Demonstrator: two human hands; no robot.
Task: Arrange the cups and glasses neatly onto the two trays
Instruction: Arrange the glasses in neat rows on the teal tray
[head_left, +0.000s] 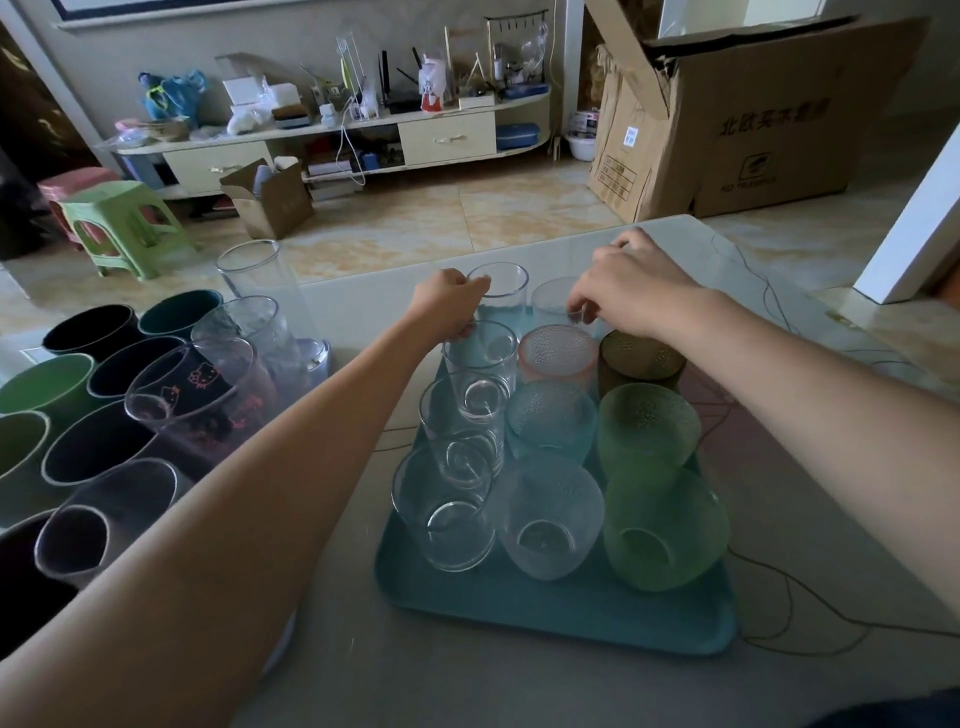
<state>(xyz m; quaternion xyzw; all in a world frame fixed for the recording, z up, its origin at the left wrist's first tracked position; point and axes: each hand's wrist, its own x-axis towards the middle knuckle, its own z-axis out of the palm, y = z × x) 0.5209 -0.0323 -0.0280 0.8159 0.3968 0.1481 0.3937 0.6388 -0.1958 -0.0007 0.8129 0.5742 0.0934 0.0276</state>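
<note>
A teal tray (545, 608) on the table holds several glasses in three rows: clear tumblers on the left, textured clear and pink glasses in the middle, green and brown ones on the right. My left hand (449, 306) grips the clear tumbler (498, 283) at the tray's far left corner. My right hand (631, 288) pinches the rim of a textured clear glass (553, 299) at the far middle. Left of the tray stand several dark and green cups (93, 374) and clear printed glasses (208, 395); I cannot see a tray beneath them.
A thin dark cord (810, 603) trails over the table to the right of the tray. A tall clear glass (260, 275) stands at the table's far left edge. Beyond lie tiled floor, plastic stools (119, 223) and cardboard boxes (748, 130).
</note>
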